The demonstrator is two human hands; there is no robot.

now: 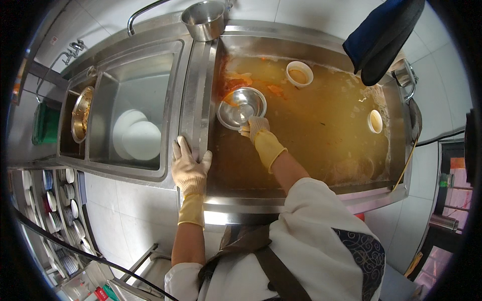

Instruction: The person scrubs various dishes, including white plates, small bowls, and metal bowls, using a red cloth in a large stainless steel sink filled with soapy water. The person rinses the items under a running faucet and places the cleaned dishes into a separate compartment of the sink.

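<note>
My right hand [257, 127], in a knit glove over a yellow rubber one, grips the near rim of a round metal bowl [246, 105] at the left of a sink full of cloudy brown water [320, 143]. Orange residue floats beside the bowl. My left hand [190, 163], gloved alike, rests with its fingers spread on the steel ledge [196, 124] between the sinks and holds nothing. One white cup-like bowl [299, 74] floats near the back wall, another [375, 121] at the right. Two white plates [141, 140] lie in the left basin.
A steel pot [203, 20] stands on the back of the divider, near a curved faucet [131, 24]. Farther left, a metal bowl [80, 114] holds food scraps. Dark cloth [384, 39] hangs over the back right. Racks of dishes [56, 210] stand lower left; a black cable [94, 257] crosses there.
</note>
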